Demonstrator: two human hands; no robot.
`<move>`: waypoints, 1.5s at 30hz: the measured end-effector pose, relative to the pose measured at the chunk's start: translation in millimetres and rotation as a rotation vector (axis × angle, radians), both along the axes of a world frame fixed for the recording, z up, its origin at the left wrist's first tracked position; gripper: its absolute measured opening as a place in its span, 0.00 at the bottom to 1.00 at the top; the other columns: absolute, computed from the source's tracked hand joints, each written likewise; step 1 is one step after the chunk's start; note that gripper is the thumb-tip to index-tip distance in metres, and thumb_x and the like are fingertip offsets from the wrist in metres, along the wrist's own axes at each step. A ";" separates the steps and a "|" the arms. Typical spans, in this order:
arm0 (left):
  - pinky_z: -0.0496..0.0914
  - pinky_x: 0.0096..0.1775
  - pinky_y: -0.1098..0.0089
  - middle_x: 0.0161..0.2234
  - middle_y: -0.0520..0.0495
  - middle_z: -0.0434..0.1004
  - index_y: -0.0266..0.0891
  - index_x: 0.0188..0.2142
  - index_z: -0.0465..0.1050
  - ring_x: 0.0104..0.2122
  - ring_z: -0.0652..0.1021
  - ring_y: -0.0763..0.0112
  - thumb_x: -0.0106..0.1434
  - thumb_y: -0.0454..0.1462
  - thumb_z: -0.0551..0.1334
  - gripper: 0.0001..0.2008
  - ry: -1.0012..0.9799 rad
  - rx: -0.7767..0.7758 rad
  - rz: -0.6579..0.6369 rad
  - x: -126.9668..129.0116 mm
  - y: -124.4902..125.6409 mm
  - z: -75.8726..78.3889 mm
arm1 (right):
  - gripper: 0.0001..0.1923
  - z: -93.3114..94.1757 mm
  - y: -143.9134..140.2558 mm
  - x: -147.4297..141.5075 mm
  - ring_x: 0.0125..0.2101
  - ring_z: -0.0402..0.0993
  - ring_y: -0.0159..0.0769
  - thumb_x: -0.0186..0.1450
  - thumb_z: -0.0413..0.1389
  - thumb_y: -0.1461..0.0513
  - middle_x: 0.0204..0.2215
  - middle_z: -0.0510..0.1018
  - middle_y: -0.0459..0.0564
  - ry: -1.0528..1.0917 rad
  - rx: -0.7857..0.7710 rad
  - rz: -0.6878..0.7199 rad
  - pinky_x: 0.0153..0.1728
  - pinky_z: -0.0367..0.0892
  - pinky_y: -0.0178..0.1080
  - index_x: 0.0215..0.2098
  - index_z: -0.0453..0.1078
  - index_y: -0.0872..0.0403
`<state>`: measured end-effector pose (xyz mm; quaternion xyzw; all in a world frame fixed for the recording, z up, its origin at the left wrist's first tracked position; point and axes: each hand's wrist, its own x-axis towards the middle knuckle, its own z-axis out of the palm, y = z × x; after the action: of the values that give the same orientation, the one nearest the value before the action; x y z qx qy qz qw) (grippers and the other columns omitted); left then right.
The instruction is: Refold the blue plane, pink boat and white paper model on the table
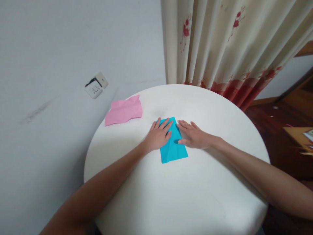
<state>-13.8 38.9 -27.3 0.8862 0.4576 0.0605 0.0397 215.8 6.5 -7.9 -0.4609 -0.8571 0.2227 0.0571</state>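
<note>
Two flat hands, left hand (158,134), right hand (193,134), pressing blue paper (174,147) between them

You look down on a round white surface (200,195) pushed close to a pale grey wall (61,49). Low on that wall a white socket plate (96,85) hangs tilted, with a dark smudge (36,112) to its left. Behind the surface a cream curtain (232,42) falls in folds, printed with red flowers and a red band along its hem. To your right lies a dark reddish wooden floor (269,130) and the corner of light wooden furniture (297,135). Soft, even light fills the room.
</note>
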 end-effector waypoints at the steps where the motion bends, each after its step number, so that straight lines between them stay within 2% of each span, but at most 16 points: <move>1: 0.48 0.66 0.42 0.71 0.49 0.47 0.46 0.69 0.52 0.70 0.46 0.44 0.73 0.46 0.46 0.28 -0.020 -0.005 0.005 0.0 0.4 -0.4 | 0.49 -2.9 0.1 -4.8 0.71 0.33 0.52 0.67 0.43 0.36 0.72 0.39 0.61 0.011 0.049 -0.044 0.67 0.34 0.61 0.73 0.39 0.57; 4: 0.51 0.65 0.45 0.70 0.47 0.52 0.46 0.68 0.56 0.69 0.51 0.46 0.71 0.46 0.51 0.27 -0.137 -0.018 0.030 -3.2 7.2 -0.4 | 0.45 -10.3 -0.8 -17.4 0.70 0.37 0.53 0.69 0.43 0.39 0.71 0.43 0.62 -0.004 0.148 -0.071 0.66 0.37 0.62 0.73 0.43 0.58; 8: 0.59 0.64 0.56 0.64 0.38 0.64 0.37 0.63 0.64 0.63 0.65 0.57 0.69 0.43 0.55 0.25 -0.387 0.043 0.095 -18.3 28.3 6.2 | 0.44 -14.3 -2.8 -21.6 0.70 0.38 0.53 0.70 0.40 0.40 0.71 0.44 0.63 -0.047 0.184 -0.043 0.66 0.38 0.62 0.72 0.43 0.59; 10: 0.62 0.61 0.56 0.58 0.37 0.71 0.34 0.59 0.68 0.58 0.70 0.56 0.67 0.43 0.58 0.24 -0.418 0.048 0.139 -28.1 38.2 10.8 | 0.44 -14.8 -3.4 -20.4 0.70 0.38 0.53 0.70 0.39 0.39 0.71 0.43 0.62 -0.056 0.191 -0.034 0.66 0.38 0.62 0.72 0.43 0.59; 13: 0.68 0.55 0.58 0.51 0.37 0.76 0.34 0.55 0.72 0.50 0.76 0.56 0.63 0.43 0.62 0.23 -0.441 -0.025 0.187 -38.2 46.1 14.9 | 0.44 -15.3 -3.7 -19.1 0.70 0.37 0.53 0.70 0.39 0.39 0.71 0.42 0.61 -0.061 0.199 -0.027 0.66 0.38 0.62 0.73 0.43 0.58; 18: 0.71 0.45 0.64 0.42 0.43 0.78 0.36 0.52 0.74 0.38 0.77 0.64 0.61 0.43 0.64 0.21 -0.516 -0.074 0.233 -39.6 46.4 14.7 | 0.43 -15.8 -4.4 -19.6 0.70 0.36 0.52 0.70 0.39 0.39 0.71 0.43 0.61 -0.061 0.191 -0.024 0.66 0.38 0.63 0.73 0.42 0.57; 22: 0.70 0.41 0.67 0.37 0.47 0.77 0.38 0.48 0.76 0.32 0.75 0.68 0.59 0.39 0.64 0.18 -0.578 -0.080 0.250 -39.1 47.7 14.9 | 0.43 -13.6 -6.2 -21.2 0.70 0.38 0.53 0.70 0.41 0.40 0.71 0.44 0.60 -0.032 0.189 -0.028 0.66 0.40 0.63 0.73 0.43 0.57; 25: 0.70 0.38 0.68 0.34 0.49 0.76 0.39 0.47 0.75 0.31 0.75 0.69 0.59 0.38 0.63 0.16 -0.625 -0.114 0.252 -38.4 47.5 17.6 | 0.39 -9.1 -7.7 -23.7 0.68 0.47 0.53 0.70 0.44 0.43 0.70 0.52 0.62 0.059 0.227 -0.060 0.66 0.47 0.59 0.70 0.51 0.58; 29: 0.70 0.36 0.69 0.29 0.50 0.76 0.39 0.47 0.74 0.30 0.76 0.68 0.61 0.39 0.61 0.15 -0.706 -0.168 0.252 -33.7 41.8 23.3 | 0.28 -1.6 -8.8 -28.1 0.61 0.64 0.49 0.72 0.46 0.50 0.62 0.68 0.59 0.263 0.267 -0.153 0.61 0.60 0.51 0.62 0.66 0.56; 33: 0.67 0.32 0.72 0.25 0.53 0.73 0.39 0.46 0.74 0.26 0.74 0.70 0.60 0.38 0.61 0.15 -0.791 -0.176 0.235 -27.4 35.2 28.2 | 0.21 2.4 -9.9 -32.3 0.54 0.70 0.47 0.72 0.47 0.53 0.53 0.76 0.56 0.388 0.237 -0.157 0.58 0.64 0.51 0.56 0.72 0.53; 37: 0.64 0.28 0.73 0.23 0.55 0.70 0.38 0.47 0.72 0.23 0.71 0.73 0.60 0.37 0.60 0.15 -0.933 -0.227 0.196 -20.6 29.2 32.7 | 0.22 -0.1 -11.0 -36.4 0.47 0.75 0.45 0.71 0.50 0.53 0.49 0.78 0.57 0.495 0.148 -0.223 0.51 0.69 0.48 0.57 0.70 0.54; 40: 0.65 0.29 0.74 0.24 0.55 0.70 0.38 0.49 0.71 0.25 0.71 0.73 0.61 0.37 0.61 0.16 -1.009 -0.248 0.166 -13.9 21.0 37.0 | 0.25 -3.4 -11.4 -39.1 0.43 0.77 0.43 0.70 0.51 0.53 0.49 0.78 0.57 0.620 0.039 -0.268 0.46 0.72 0.47 0.61 0.65 0.54; 45: 0.70 0.38 0.72 0.29 0.52 0.73 0.40 0.52 0.68 0.31 0.76 0.71 0.64 0.37 0.59 0.16 -0.984 -0.213 0.080 0.0 0.0 39.4 | 0.30 -4.2 -12.6 -41.2 0.41 0.78 0.40 0.71 0.50 0.52 0.48 0.79 0.56 0.815 -0.067 -0.253 0.45 0.73 0.47 0.68 0.52 0.50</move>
<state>-13.8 38.9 12.1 0.7254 0.4219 0.4255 0.3386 174.6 -6.2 -12.1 -0.4383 -0.6934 0.4056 0.4031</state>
